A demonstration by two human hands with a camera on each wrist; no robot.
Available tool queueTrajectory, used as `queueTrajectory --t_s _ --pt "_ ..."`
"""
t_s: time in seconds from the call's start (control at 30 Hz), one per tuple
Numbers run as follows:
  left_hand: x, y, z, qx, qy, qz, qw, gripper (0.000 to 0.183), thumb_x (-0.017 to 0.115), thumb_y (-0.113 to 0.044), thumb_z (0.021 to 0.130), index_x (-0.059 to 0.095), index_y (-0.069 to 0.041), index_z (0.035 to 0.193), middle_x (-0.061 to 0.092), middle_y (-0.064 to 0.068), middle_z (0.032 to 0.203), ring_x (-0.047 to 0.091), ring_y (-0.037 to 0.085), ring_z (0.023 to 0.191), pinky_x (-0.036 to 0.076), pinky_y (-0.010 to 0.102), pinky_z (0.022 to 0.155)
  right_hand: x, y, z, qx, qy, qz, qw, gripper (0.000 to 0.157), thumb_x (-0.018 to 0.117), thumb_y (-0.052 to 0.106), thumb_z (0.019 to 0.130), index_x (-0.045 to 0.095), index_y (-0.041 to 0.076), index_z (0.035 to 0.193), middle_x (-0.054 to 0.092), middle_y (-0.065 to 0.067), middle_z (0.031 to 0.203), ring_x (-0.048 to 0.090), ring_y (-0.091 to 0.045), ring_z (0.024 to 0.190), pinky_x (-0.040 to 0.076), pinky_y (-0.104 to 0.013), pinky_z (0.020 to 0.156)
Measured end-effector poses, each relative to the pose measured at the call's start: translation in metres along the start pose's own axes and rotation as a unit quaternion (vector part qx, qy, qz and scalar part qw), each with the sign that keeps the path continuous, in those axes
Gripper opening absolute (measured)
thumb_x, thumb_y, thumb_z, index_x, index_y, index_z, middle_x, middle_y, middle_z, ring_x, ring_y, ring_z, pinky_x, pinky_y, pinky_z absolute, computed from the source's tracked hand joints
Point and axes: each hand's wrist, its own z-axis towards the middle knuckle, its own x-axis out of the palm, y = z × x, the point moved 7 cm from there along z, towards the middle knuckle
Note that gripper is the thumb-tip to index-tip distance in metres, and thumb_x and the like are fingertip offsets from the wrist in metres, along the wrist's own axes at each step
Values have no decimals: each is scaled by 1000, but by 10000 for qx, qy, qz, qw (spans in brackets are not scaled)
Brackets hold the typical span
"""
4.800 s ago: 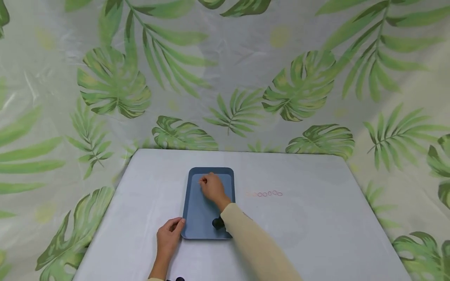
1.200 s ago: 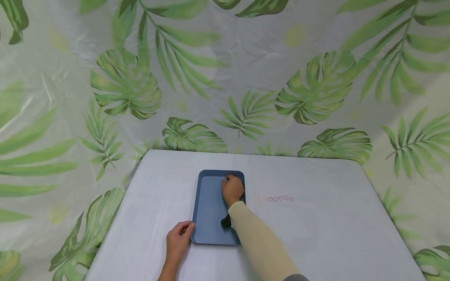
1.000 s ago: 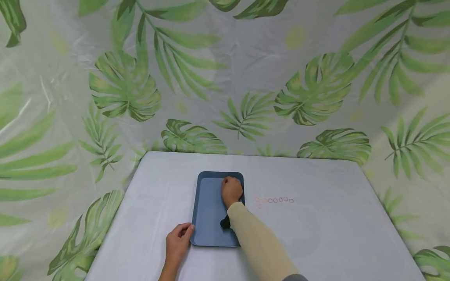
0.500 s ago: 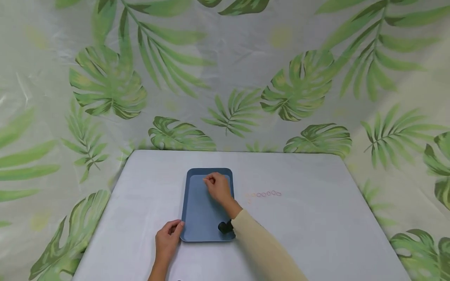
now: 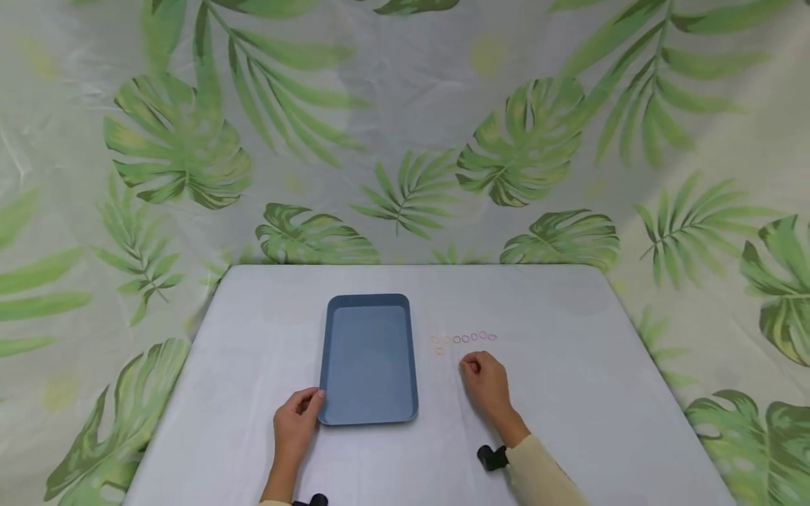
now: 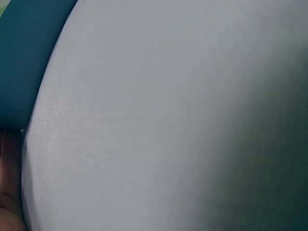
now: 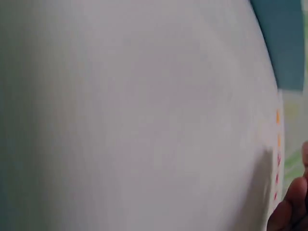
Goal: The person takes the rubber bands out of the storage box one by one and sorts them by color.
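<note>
My left hand point(image 5: 296, 424) grips the near left rim of a blue rectangular tray point(image 5: 414, 400), with the thumb on the rim. The left wrist view catches part of that hand point(image 6: 9, 183) under the tray's edge point(image 6: 29, 62). My right hand point(image 5: 489, 385) is over the white table, right of the tray, its fingers curled and the fingertips together. They pinch what looks like a small pale rubber band, mostly hidden. Just beyond them lies a row of small thin bands point(image 5: 465, 339), pink at the right and orange to yellow at the left. A single orange band point(image 5: 439, 351) lies below the row's left end.
A white cloth covers the table point(image 5: 550, 330). Behind it hangs a leaf-patterned curtain point(image 5: 411, 204). Black wrist cameras sit on both wrists, one point(image 5: 490, 458) showing below the right hand. No loose things are visible in the tray.
My right hand has moved from the tray's upper part to the right, beside the bands. The orange band below the row appeared after the oldest frame. The left hand stays at the tray.
</note>
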Motion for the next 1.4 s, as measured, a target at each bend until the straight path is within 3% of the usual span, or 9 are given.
queueTrajectory --t_s 0.1,0.27,0.57,0.77,1.17,1.4 --pt "-1 2 1 -77 13 23 10000 22 73 -24 90 75 -7 104 75 10 91 57 -5 72 47 16 64 -10 -19 -1 265 130 -164 9994 7 72 9 89 70 5 84 57 -4 71 47 -14 66 37 -24 61" --pt "-1 10 1 -323 111 -9 9994 26 72 -28 91 75 -7 107 75 10 95 57 -5 74 47 15 66 -14 -15 12 378 430 -387 9976 10 72 13 89 70 4 86 58 -6 73 48 -16 68 38 -25 62" --pt "0 9 2 -339 86 -7 9994 26 72 -27 91 75 -6 107 75 10 91 56 -3 71 47 16 64 10 -2 37 407 695 -459 9957 12 72 14 88 71 2 86 62 -8 74 51 -19 70 40 -30 66" --pt "2 7 3 -295 133 -37 9995 27 73 -27 91 75 -5 107 75 13 94 56 -5 72 47 15 65 22 -1 45 653 873 -409 9932 11 68 13 88 72 2 87 67 -9 77 54 -19 71 44 -30 67" --pt "4 2 3 -182 132 77 9997 26 72 -27 91 75 -5 105 75 10 91 57 -4 73 47 15 65 31 3 45 693 926 -424 9924 9 66 11 86 73 6 82 70 -8 79 59 -20 72 48 -33 68" --pt "-2 5 3 -189 71 61 9998 26 73 -27 90 75 -5 105 75 10 91 57 -5 72 47 15 64 29 5 38 621 998 -95 9930 6 67 8 86 72 5 87 70 -9 81 59 -19 73 48 -32 67"
